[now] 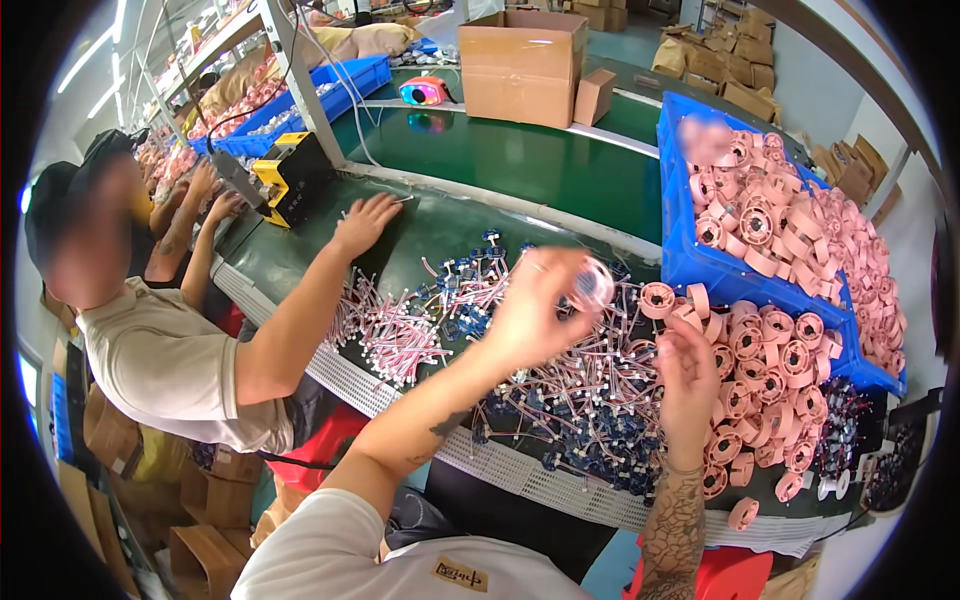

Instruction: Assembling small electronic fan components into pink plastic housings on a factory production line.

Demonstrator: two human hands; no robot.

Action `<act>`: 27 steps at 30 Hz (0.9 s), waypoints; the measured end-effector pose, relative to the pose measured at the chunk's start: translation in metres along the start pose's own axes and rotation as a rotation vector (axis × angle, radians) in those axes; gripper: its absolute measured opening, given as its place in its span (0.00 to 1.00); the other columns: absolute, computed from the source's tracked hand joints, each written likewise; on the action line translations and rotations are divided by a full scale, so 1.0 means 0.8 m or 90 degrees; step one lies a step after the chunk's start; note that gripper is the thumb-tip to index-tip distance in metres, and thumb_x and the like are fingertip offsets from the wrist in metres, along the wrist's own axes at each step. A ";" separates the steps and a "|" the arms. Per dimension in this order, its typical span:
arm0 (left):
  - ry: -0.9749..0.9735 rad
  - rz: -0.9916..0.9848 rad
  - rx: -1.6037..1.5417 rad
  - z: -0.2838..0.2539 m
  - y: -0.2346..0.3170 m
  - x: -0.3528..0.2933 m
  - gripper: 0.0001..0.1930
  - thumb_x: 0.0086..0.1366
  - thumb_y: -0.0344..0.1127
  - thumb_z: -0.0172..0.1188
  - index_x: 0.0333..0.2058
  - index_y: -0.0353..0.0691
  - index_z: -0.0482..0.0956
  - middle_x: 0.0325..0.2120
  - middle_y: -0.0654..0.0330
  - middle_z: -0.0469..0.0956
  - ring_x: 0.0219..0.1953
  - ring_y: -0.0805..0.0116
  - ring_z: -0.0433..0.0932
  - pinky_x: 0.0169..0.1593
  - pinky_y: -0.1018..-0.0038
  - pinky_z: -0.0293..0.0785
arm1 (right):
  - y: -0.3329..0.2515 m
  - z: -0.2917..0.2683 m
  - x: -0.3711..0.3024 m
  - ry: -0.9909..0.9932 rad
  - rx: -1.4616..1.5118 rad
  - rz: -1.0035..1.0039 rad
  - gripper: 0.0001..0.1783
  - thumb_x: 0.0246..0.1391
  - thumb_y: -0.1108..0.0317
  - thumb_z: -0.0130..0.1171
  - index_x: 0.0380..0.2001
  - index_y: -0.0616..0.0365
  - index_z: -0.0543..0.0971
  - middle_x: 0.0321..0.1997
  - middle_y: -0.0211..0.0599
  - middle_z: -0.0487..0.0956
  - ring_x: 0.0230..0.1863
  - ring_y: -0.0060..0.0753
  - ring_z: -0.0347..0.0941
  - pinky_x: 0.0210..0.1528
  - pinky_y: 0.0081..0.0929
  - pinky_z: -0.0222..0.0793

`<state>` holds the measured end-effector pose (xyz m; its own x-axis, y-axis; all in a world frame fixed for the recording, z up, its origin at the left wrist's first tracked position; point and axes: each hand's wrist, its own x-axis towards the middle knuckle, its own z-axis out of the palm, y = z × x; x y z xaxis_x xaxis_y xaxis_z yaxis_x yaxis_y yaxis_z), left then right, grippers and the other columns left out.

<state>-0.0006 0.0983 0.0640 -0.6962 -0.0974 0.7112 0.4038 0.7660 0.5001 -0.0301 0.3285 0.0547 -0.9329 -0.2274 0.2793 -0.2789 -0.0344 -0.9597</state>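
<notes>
My left hand [535, 315] is raised over the middle of the bench, its fingers closed round a pink ring-shaped plastic housing [592, 285]; motion blurs both. Below it lies a pile of small blue circuit boards with pink and white wires [590, 400]. My right hand [688, 375], on a tattooed forearm, hovers at the left edge of a heap of pink round housings [770, 370]. Its fingers are curled in toward the thumb, and whatever lies between them is too small to make out. One pink housing [656, 299] rests just beyond its fingertips.
A blue crate [675, 235] full of pink housings stands at the right. To my left a co-worker [170, 350] reaches over the bench beside bundled wires [390, 335]. Past a low rail, a cardboard box [520, 75] and a lit device [424, 91] stand on the green belt [520, 160].
</notes>
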 end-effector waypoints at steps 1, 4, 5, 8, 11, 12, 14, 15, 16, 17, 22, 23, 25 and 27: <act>0.040 -0.045 0.068 -0.006 -0.015 0.006 0.29 0.51 0.32 0.71 0.52 0.34 0.74 0.44 0.49 0.76 0.49 0.50 0.73 0.54 0.59 0.72 | 0.001 -0.004 0.001 0.004 -0.001 0.000 0.19 0.62 0.74 0.60 0.55 0.65 0.74 0.44 0.35 0.79 0.41 0.21 0.75 0.45 0.18 0.73; 0.136 -0.114 0.222 -0.041 -0.089 0.010 0.23 0.56 0.34 0.69 0.49 0.36 0.75 0.39 0.51 0.78 0.42 0.52 0.74 0.47 0.59 0.71 | 0.001 -0.005 0.004 0.024 0.014 -0.041 0.15 0.64 0.71 0.57 0.52 0.63 0.76 0.45 0.32 0.80 0.42 0.19 0.75 0.42 0.17 0.73; 0.159 -0.175 0.257 -0.052 -0.121 0.005 0.19 0.57 0.36 0.68 0.46 0.37 0.76 0.36 0.50 0.79 0.40 0.50 0.75 0.46 0.58 0.71 | 0.000 -0.007 0.004 0.025 0.013 -0.042 0.15 0.64 0.71 0.57 0.52 0.63 0.76 0.45 0.32 0.80 0.42 0.19 0.75 0.42 0.17 0.73; 0.239 -0.319 0.451 -0.088 -0.191 -0.015 0.19 0.56 0.41 0.68 0.42 0.36 0.79 0.38 0.46 0.80 0.43 0.44 0.76 0.48 0.54 0.73 | 0.001 -0.028 0.012 0.014 -0.071 -0.040 0.16 0.59 0.74 0.63 0.51 0.61 0.77 0.44 0.34 0.79 0.41 0.20 0.74 0.42 0.18 0.70; 0.172 -0.474 0.488 -0.105 -0.208 -0.029 0.25 0.55 0.41 0.66 0.49 0.35 0.77 0.47 0.44 0.77 0.51 0.43 0.74 0.54 0.55 0.72 | 0.010 -0.072 0.027 0.080 -0.469 -0.180 0.15 0.53 0.71 0.65 0.44 0.60 0.77 0.41 0.40 0.77 0.42 0.43 0.75 0.46 0.36 0.70; 0.120 -0.533 0.492 -0.103 -0.209 -0.027 0.27 0.55 0.41 0.65 0.52 0.35 0.75 0.48 0.44 0.76 0.52 0.43 0.73 0.55 0.54 0.72 | 0.014 -0.085 0.029 0.094 -0.559 -0.212 0.15 0.52 0.70 0.65 0.44 0.61 0.77 0.42 0.39 0.77 0.42 0.42 0.75 0.45 0.36 0.71; 0.054 -0.594 0.504 -0.097 -0.202 -0.025 0.30 0.54 0.41 0.65 0.56 0.37 0.72 0.52 0.45 0.74 0.54 0.44 0.72 0.57 0.51 0.70 | 0.025 -0.098 0.029 0.112 -0.661 -0.222 0.16 0.52 0.68 0.65 0.44 0.62 0.78 0.43 0.42 0.77 0.43 0.45 0.74 0.45 0.39 0.71; 0.085 -0.543 0.536 -0.090 -0.198 -0.025 0.31 0.54 0.41 0.65 0.56 0.37 0.72 0.52 0.45 0.74 0.55 0.44 0.71 0.57 0.52 0.69 | 0.031 -0.101 0.028 0.112 -0.662 -0.223 0.16 0.52 0.68 0.65 0.44 0.62 0.78 0.43 0.42 0.77 0.43 0.45 0.74 0.45 0.39 0.71; 0.116 -0.492 0.567 -0.083 -0.193 -0.026 0.31 0.54 0.41 0.65 0.56 0.36 0.71 0.53 0.45 0.73 0.55 0.44 0.71 0.58 0.52 0.68 | 0.036 -0.105 0.027 0.071 -0.667 -0.181 0.16 0.52 0.68 0.65 0.44 0.62 0.78 0.43 0.43 0.77 0.43 0.45 0.74 0.45 0.38 0.72; 0.169 -0.406 0.562 -0.077 -0.184 -0.023 0.31 0.54 0.40 0.66 0.55 0.35 0.72 0.53 0.45 0.73 0.55 0.43 0.70 0.58 0.53 0.67 | 0.039 -0.105 0.027 0.031 -0.670 -0.139 0.17 0.52 0.68 0.65 0.45 0.62 0.78 0.42 0.45 0.77 0.43 0.45 0.74 0.45 0.37 0.72; 0.149 -0.130 0.085 -0.035 -0.086 0.010 0.19 0.58 0.32 0.66 0.48 0.34 0.78 0.43 0.47 0.77 0.47 0.48 0.77 0.52 0.59 0.74 | 0.027 -0.099 0.029 -0.037 -0.600 -0.026 0.18 0.50 0.66 0.65 0.44 0.62 0.79 0.44 0.47 0.78 0.44 0.50 0.75 0.46 0.41 0.71; 0.083 -0.147 -0.036 -0.028 -0.057 0.013 0.16 0.59 0.31 0.67 0.45 0.34 0.80 0.37 0.51 0.80 0.40 0.56 0.81 0.45 0.65 0.77 | 0.026 -0.101 0.028 -0.040 -0.612 -0.033 0.17 0.50 0.65 0.65 0.43 0.61 0.80 0.45 0.47 0.78 0.45 0.53 0.75 0.48 0.45 0.69; -0.026 -0.171 -0.273 -0.012 -0.015 0.008 0.13 0.64 0.30 0.65 0.47 0.33 0.80 0.35 0.58 0.83 0.40 0.72 0.82 0.46 0.73 0.78 | 0.029 -0.098 0.028 -0.030 -0.627 -0.133 0.19 0.48 0.67 0.67 0.43 0.65 0.79 0.43 0.50 0.79 0.43 0.52 0.76 0.47 0.40 0.72; -0.171 -0.172 -0.561 -0.008 0.034 0.008 0.16 0.69 0.24 0.58 0.55 0.34 0.72 0.43 0.55 0.81 0.49 0.66 0.80 0.54 0.70 0.76 | 0.034 -0.099 0.028 -0.029 -0.621 -0.111 0.19 0.49 0.66 0.66 0.43 0.65 0.79 0.43 0.50 0.79 0.44 0.53 0.76 0.48 0.40 0.71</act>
<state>0.0095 0.1142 0.0853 -0.8997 0.0326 0.4353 0.4347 -0.0242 0.9002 -0.0769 0.3993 0.0373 -0.8567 -0.3334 0.3935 -0.4963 0.7403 -0.4534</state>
